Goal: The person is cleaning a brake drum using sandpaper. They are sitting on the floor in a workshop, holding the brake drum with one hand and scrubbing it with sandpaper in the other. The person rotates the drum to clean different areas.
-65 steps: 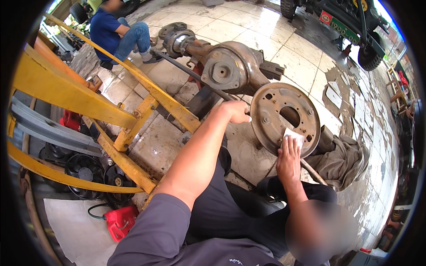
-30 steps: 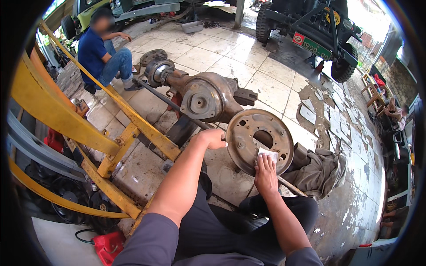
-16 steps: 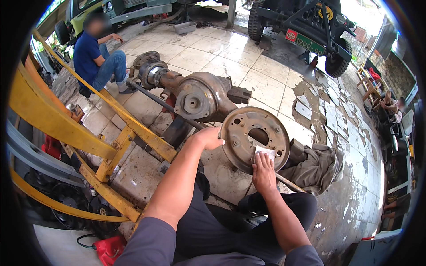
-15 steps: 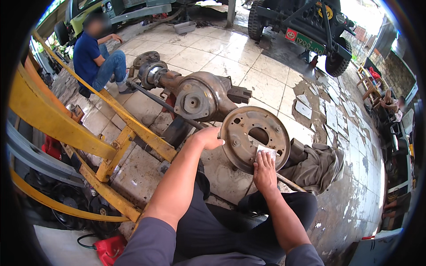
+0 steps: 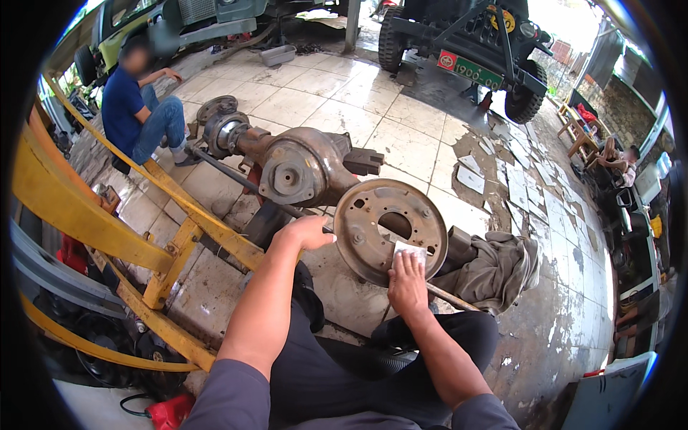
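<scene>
A round, rusty brown brake backing plate (image 5: 365, 252) stands tilted in front of me, with a large centre hole and several smaller ones. My left hand (image 5: 304, 233) is at its left rim, thumb out along the near side; its other fingers are partly hidden and seem to hook round the edge. Pressed against the plate's lower right face is my right hand (image 5: 408, 283), fingers together over a small pale sheet (image 5: 410, 251), which may be sandpaper. Just beyond the plate lies a rusty axle housing (image 5: 309, 161) with a bulging differential case.
A yellow metal frame (image 5: 172, 261) stands close on my left. Crumpled grey-brown cloth (image 5: 496, 269) lies right of the plate. A person in blue (image 5: 125, 107) squats at far left. A dark off-road vehicle (image 5: 466, 43) stands beyond broken floor tiles (image 5: 473, 175).
The whole view has shifted, so the scene sits further left in the picture. Both hands keep about the same places on the plate, and the pale sheet remains under my right fingers.
</scene>
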### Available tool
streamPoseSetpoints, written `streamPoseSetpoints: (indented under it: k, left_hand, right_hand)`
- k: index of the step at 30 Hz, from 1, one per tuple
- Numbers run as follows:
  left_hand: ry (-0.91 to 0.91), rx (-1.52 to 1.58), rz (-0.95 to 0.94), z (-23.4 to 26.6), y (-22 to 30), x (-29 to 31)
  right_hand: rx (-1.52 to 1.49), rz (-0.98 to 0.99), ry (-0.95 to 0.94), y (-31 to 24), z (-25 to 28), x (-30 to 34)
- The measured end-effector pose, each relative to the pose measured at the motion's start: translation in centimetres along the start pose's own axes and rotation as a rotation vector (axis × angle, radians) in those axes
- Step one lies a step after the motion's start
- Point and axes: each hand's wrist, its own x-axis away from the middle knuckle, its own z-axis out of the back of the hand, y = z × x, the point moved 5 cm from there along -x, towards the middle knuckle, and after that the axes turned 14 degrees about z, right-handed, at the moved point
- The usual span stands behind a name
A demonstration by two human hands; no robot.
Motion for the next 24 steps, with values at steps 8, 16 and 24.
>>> streamPoseSetpoints:
  k: [8, 16, 24]
  left_hand:
    - [0.019, 0.01, -0.003, -0.8, -1.4, -1.3]
    - [-0.007, 0.022, -0.024, -0.7, -0.9, -1.3]
    - [-0.025, 0.023, -0.025, -0.9, -1.2, -1.3]
  right_hand:
    - [-0.008, -0.044, -0.002, 0.2, -0.1, 0.4]
    - [-0.005, -0.003, -0.022, 0.2, 0.4, 0.5]
    - [0.019, -0.002, 0.018, -0.1, -0.5, 1.2]
